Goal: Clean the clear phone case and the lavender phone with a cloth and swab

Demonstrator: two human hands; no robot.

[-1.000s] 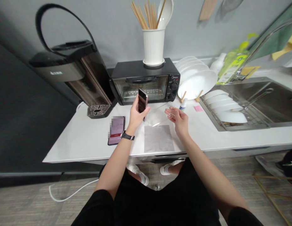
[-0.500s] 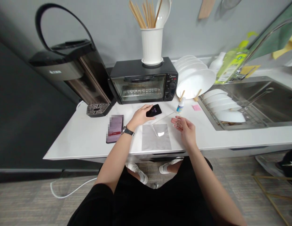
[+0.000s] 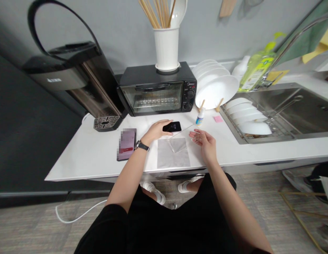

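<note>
My left hand (image 3: 155, 129) rests on a black phone (image 3: 172, 126) that lies flat on the white counter (image 3: 95, 151) with its screen lit, fingers curled over its near end. My right hand (image 3: 203, 140) hovers just right of it, pinching the edge of a clear plastic sheet (image 3: 179, 138) that slants down onto a grey cloth (image 3: 173, 157). A second phone (image 3: 126, 144) with a purple screen lies left of my left wrist, which wears a watch.
Behind stand a black toaster oven (image 3: 157, 90) with a white utensil holder (image 3: 166, 47) on top, a water dispenser (image 3: 74, 81), racked white plates (image 3: 215, 86), a small bottle (image 3: 199, 116), a pink note (image 3: 218, 119) and a sink (image 3: 285, 109) with bowls.
My left hand brought the black phone down from upright in the air to flat on the counter. The right hand sank a little with the clear sheet.
</note>
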